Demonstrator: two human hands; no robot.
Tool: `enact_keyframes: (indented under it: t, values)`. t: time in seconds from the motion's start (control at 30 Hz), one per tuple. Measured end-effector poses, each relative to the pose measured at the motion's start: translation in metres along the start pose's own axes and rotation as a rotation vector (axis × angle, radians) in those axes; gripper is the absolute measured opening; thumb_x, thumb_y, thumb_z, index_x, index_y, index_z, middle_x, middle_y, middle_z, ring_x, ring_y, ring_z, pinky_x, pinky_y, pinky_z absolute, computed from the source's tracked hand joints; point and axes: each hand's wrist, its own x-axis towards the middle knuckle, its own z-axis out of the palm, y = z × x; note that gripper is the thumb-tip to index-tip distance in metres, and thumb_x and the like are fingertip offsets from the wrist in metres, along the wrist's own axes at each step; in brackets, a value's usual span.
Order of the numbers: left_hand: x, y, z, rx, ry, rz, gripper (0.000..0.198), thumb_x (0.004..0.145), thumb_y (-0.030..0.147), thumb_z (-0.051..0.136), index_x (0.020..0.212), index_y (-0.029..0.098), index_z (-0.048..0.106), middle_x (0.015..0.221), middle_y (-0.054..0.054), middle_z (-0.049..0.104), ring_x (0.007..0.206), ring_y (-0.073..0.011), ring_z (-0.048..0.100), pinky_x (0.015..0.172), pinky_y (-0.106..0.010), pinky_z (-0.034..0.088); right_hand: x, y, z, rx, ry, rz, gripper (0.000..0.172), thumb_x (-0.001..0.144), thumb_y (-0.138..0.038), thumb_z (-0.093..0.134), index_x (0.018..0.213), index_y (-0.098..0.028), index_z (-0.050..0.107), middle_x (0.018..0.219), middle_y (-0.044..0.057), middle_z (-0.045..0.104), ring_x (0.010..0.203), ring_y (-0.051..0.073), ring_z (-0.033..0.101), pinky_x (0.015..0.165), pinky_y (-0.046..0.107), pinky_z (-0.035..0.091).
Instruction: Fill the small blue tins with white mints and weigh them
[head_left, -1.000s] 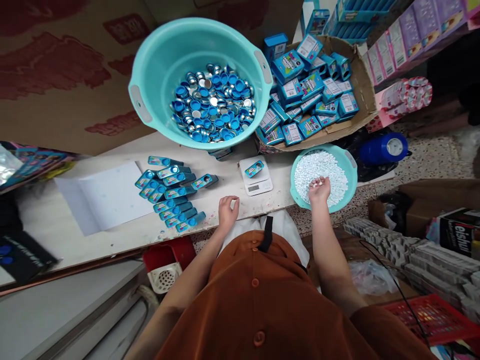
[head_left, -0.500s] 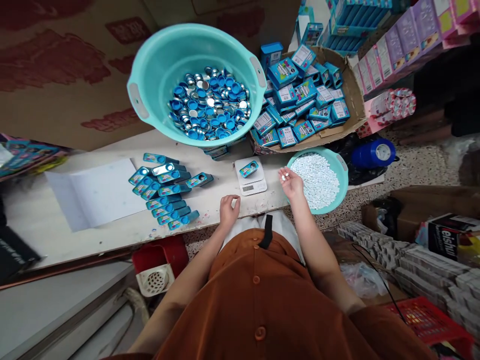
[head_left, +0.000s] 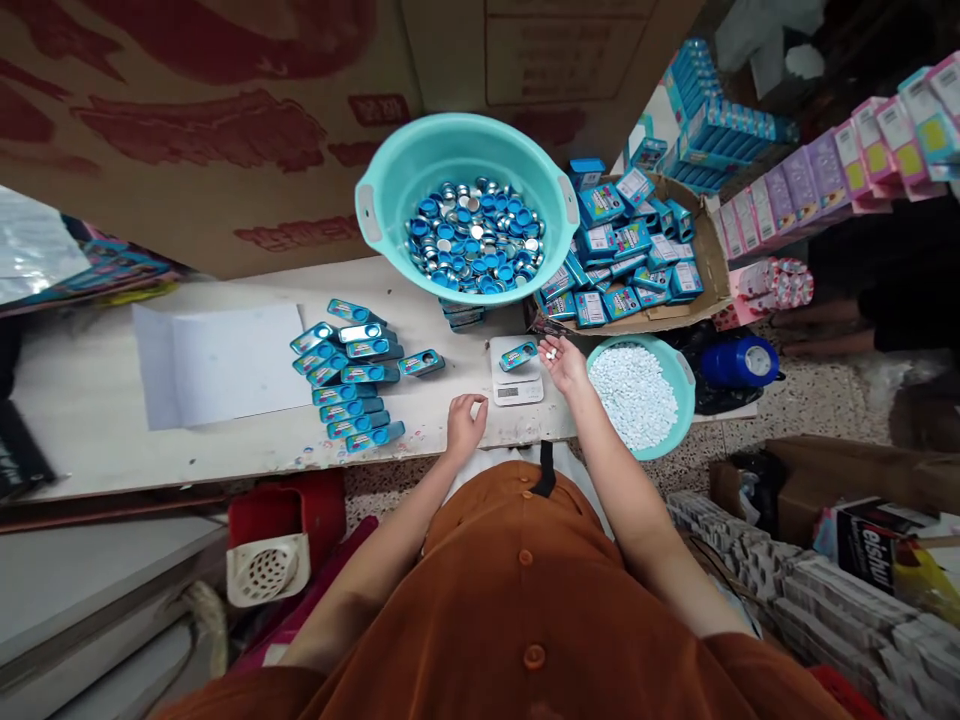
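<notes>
My right hand (head_left: pixel 566 366) is palm up at the right side of the white kitchen scale (head_left: pixel 517 392), its fingers curled around a few small white tablets (head_left: pixel 552 354). A blue tin (head_left: pixel 518 356) lies on the scale, a round hole showing at one end of its printed face. My left hand (head_left: pixel 466 425) rests at the table's front edge, left of the scale. Its fingers are loosely curled in, and nothing shows in them. To its left, several similar blue tins (head_left: pixel 356 397) are grouped together, with one more tin (head_left: pixel 421 363) slightly apart.
A turquoise tub (head_left: pixel 465 135) of blue and silver caps stands at the back. Beside it a carton (head_left: pixel 709 250) holds many blue tins. A smaller turquoise basin (head_left: pixel 686 400) of white tablets is at the right. White paper (head_left: pixel 225 365) lies on the left of the table.
My right hand has moved left from beside the tablet basin to the scale, with the tablets in it. My left hand has stayed near the table edge. The camera view has shifted.
</notes>
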Motion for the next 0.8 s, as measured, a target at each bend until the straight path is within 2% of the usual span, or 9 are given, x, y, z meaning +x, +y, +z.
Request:
enact_keyframes:
  t: [0.2,0.43,0.6,0.8]
  values:
    - [0.0,-0.004,-0.003,-0.049,0.036,-0.044,0.012,0.088,0.028,0.049,0.085,0.022,0.06,0.089,-0.005,0.065,0.093,-0.0233,0.054,0.086,-0.038,0.043,0.005,0.003,0.011,-0.113,0.032,-0.027,0.035,0.094,-0.033,0.038,0.074,-0.017,0.062,0.072,0.003,0.066,0.068,0.011,0.061,0.062,0.02,0.049]
    - [-0.001,-0.008,-0.003,-0.078,0.053,-0.035,0.012,0.088,0.027,0.049,0.085,0.022,0.059,0.089,-0.005,0.065,0.091,-0.0224,0.055,0.085,-0.037,0.044,0.012,0.011,0.017,-0.094,0.071,-0.17,0.042,0.095,-0.039,0.032,0.075,-0.017,0.062,0.074,0.004,0.066,0.068,0.009,0.06,0.067,0.021,0.05]
    - [-0.002,-0.01,-0.006,-0.081,0.043,-0.053,0.013,0.088,0.028,0.048,0.086,0.023,0.06,0.089,-0.005,0.065,0.092,-0.0224,0.055,0.086,-0.037,0.044,0.02,0.023,0.014,-0.071,0.128,-0.309,0.044,0.094,-0.042,0.027,0.081,-0.018,0.062,0.084,0.004,0.067,0.079,0.009,0.062,0.076,0.022,0.05]
    - [-0.002,-0.017,-0.01,-0.076,0.03,-0.075,0.013,0.087,0.026,0.048,0.085,0.023,0.06,0.089,-0.004,0.066,0.091,-0.0223,0.056,0.086,-0.037,0.044,0.028,0.04,0.016,-0.132,0.091,-0.439,0.05,0.09,-0.052,0.024,0.091,-0.02,0.062,0.096,0.005,0.067,0.09,0.011,0.063,0.08,0.025,0.049]
